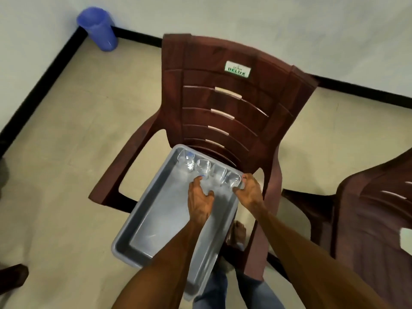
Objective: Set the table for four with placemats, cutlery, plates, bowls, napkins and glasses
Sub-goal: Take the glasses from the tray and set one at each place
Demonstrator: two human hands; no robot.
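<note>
Counts: four clear glasses stood in a row along the far end of one grey plastic tray (156, 221). From left to right: first glass (186, 159), second glass (203, 167), third glass (218, 172), fourth glass (233, 179). The tray rested on the seat of a brown plastic armchair (223, 97), lying at a slant with its near end overhanging the seat front. Apart from the glasses, nothing else was seen in the tray.

A second brown chair (374, 219) stood just to the right, partly cut off by the frame edge. One blue cup-like container (98, 27) stood on the floor in the far corner, against the wall. One bare foot (239, 233) showed below the first chair's right armrest.

Hands: both were inside the tray at its far right end. The left hand (200, 197) lay just before the third glass, fingers curled toward it, fingertips at or touching its base; whether it actually gripped the glass could not be told because of blur. The right hand (249, 188) was at the fourth glass, thumb and fingers curled round it on either side, holding it. The first and second glasses stood to the left of both hands, untouched.
</note>
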